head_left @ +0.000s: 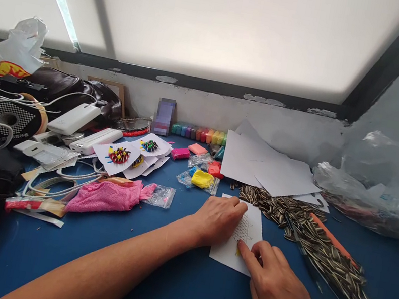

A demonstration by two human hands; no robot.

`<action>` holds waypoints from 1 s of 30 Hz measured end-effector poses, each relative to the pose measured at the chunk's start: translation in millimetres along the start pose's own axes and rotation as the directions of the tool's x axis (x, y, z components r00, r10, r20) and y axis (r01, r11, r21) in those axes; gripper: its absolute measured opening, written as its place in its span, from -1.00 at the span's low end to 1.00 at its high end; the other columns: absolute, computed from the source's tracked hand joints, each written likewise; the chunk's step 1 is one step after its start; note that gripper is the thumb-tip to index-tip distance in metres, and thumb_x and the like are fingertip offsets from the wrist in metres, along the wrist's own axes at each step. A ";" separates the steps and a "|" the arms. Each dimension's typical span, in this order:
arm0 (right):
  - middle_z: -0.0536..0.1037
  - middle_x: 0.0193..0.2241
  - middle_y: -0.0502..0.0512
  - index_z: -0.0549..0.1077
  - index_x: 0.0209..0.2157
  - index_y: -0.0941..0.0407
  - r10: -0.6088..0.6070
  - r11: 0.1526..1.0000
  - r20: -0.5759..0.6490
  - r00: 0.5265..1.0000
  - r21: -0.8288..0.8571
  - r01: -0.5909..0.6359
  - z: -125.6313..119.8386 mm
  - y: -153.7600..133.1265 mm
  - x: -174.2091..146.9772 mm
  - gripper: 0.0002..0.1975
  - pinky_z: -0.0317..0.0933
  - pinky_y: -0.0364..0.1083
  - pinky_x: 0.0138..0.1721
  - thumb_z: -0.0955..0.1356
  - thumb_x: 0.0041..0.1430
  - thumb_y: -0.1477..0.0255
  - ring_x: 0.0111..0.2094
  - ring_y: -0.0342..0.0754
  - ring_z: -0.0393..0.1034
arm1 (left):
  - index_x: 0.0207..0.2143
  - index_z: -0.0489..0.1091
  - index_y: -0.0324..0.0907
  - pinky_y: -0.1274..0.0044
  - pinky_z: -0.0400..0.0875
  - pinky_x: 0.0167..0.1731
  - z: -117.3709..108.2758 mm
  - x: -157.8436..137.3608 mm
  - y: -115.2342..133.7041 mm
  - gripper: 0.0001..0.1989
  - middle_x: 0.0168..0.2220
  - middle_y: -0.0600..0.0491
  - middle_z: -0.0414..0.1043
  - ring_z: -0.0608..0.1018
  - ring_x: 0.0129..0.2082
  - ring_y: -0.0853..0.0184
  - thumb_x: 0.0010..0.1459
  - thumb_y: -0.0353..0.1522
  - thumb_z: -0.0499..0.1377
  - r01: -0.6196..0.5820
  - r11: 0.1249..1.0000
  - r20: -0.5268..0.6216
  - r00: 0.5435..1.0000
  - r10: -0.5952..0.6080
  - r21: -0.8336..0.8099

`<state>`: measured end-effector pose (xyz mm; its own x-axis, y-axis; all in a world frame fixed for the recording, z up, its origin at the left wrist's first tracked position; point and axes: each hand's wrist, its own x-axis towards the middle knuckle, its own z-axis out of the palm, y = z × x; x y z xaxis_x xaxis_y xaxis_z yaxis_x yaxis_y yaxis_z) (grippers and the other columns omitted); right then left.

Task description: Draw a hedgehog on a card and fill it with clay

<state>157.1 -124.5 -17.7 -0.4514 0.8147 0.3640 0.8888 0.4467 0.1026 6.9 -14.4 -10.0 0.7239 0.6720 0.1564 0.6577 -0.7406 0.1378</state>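
A small white paper sheet [217, 259] lies on the blue table, with a line drawing of an oval, patterned body on it. My left hand [219, 220] rests on the sheet's upper left, fingers curled in; whatever they may hold is hidden. On the lower part of the drawing, my right hand [274, 284] presses its stretched index fingertip by a small yellow bit of clay [238, 252]. The other right fingers are bent, and no object shows in them. Striped sunflower seeds [335, 254] are heaped just right of the sheet.
Behind lie packs of yellow clay [202, 179], a row of coloured clay [200, 134] and white paper sheets [259, 159]. Decorated cards [120, 155], a pink cloth [105, 197], cables and power banks [74, 118] sit left. A clear plastic bag [381, 185] stands far right.
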 end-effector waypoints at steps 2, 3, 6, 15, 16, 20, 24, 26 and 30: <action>0.44 -0.40 0.13 0.45 -0.05 0.14 -0.002 1.000 0.003 1.000 -0.016 0.002 0.3 0.4 0.8 -0.54 0.34 -0.11 -0.46 0.20 0.04 0.71 -0.43 -0.04 0.34 | -0.25 0.22 -0.18 0.48 0.33 -0.42 0.0 0.1 0.3 -0.91 -0.24 0.00 0.40 0.50 -0.30 0.27 0.26 -0.41 -0.06 -0.002 1.000 0.001 1.000 0.002 0.005; 0.44 -0.40 0.13 0.45 -0.06 0.13 -0.001 1.000 0.003 1.000 -0.021 0.001 0.2 0.5 1.3 -0.55 0.34 -0.11 -0.46 0.21 0.04 0.71 -0.43 -0.04 0.34 | -0.25 0.22 -0.18 0.48 0.33 -0.42 0.2 0.0 0.4 -0.91 -0.24 0.00 0.40 0.50 -0.30 0.27 0.27 -0.41 -0.06 -0.003 1.000 0.000 1.000 0.003 0.006; 0.45 -0.40 0.13 0.46 -0.06 0.13 0.005 1.000 -0.004 1.000 -0.008 -0.005 -0.8 0.8 2.7 -0.56 0.35 -0.11 -0.46 0.21 0.07 0.70 -0.42 -0.03 0.34 | -0.25 0.23 -0.18 0.49 0.33 -0.42 1.3 -0.6 0.2 -0.90 -0.24 -0.01 0.41 0.50 -0.30 0.27 0.27 -0.41 -0.06 -0.004 1.000 -0.011 1.000 0.004 0.004; 0.46 -0.38 0.13 0.41 0.00 0.14 0.039 0.989 -0.036 0.999 0.145 -0.034 -4.3 6.5 -0.1 -0.52 0.41 -0.03 -0.38 0.16 0.10 0.71 -0.39 -0.01 0.37 | -0.27 0.23 -0.18 0.49 0.28 -0.50 3.0 -0.3 -1.3 -0.88 -0.27 0.02 0.42 0.51 -0.34 0.27 0.26 -0.42 -0.08 -0.014 1.000 -0.044 0.999 0.015 0.023; 0.46 -0.38 0.14 0.42 -0.01 0.14 0.040 0.988 -0.022 0.999 0.151 -0.036 -4.7 6.3 -0.6 -0.53 0.41 -0.04 -0.39 0.15 0.10 0.71 -0.39 -0.01 0.37 | -0.27 0.23 -0.18 0.49 0.28 -0.50 3.1 -0.3 -1.4 -0.88 -0.27 0.02 0.42 0.51 -0.34 0.27 0.26 -0.41 -0.08 -0.016 1.000 -0.049 0.999 0.017 0.024; 0.45 -0.35 0.16 0.42 0.02 0.16 0.021 0.988 0.017 1.000 0.151 -0.023 -6.6 3.1 -1.7 -0.52 0.40 -0.08 -0.43 0.14 0.13 0.70 -0.38 -0.02 0.37 | -0.27 0.22 -0.18 0.49 0.27 -0.50 3.0 -1.0 -1.3 -0.90 -0.26 0.02 0.42 0.51 -0.34 0.27 0.26 -0.40 -0.06 -0.021 1.000 -0.044 0.999 0.022 0.023; 0.43 -0.37 0.17 0.44 0.02 0.16 0.007 0.994 -0.006 1.000 0.111 -0.006 -5.4 0.7 -2.0 -0.51 0.38 -0.10 -0.48 0.14 0.12 0.70 -0.41 -0.04 0.36 | -0.26 0.22 -0.18 0.49 0.28 -0.48 2.4 -0.9 -1.2 -0.91 -0.25 0.02 0.42 0.51 -0.32 0.27 0.25 -0.41 -0.06 -0.015 1.000 -0.033 0.999 0.016 0.020; 0.41 -0.39 0.16 0.45 0.00 0.17 -0.001 0.996 -0.026 1.000 0.093 0.003 -3.8 0.4 -2.0 -0.52 0.37 -0.11 -0.50 0.15 0.11 0.69 -0.43 -0.04 0.34 | -0.26 0.23 -0.18 0.50 0.28 -0.48 2.3 -0.4 -1.4 -0.90 -0.25 0.02 0.42 0.50 -0.32 0.28 0.25 -0.42 -0.07 -0.010 1.000 -0.030 0.999 0.011 0.020; 0.41 -0.41 0.15 0.48 -0.07 0.18 -0.016 0.998 -0.036 0.999 0.064 0.019 -2.2 -0.2 -1.1 -0.55 0.36 -0.10 -0.51 0.17 0.07 0.69 -0.45 -0.04 0.33 | -0.26 0.23 -0.18 0.49 0.26 -0.51 2.7 0.7 -1.7 -0.89 -0.25 0.04 0.42 0.51 -0.33 0.28 0.25 -0.42 -0.08 -0.012 1.000 -0.045 0.999 0.014 0.027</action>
<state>157.5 -126.3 -16.1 -0.4627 0.7934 0.3956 0.8734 0.4843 0.0501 6.9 -12.7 -12.8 0.7227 0.6611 0.2018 0.6542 -0.7484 0.1090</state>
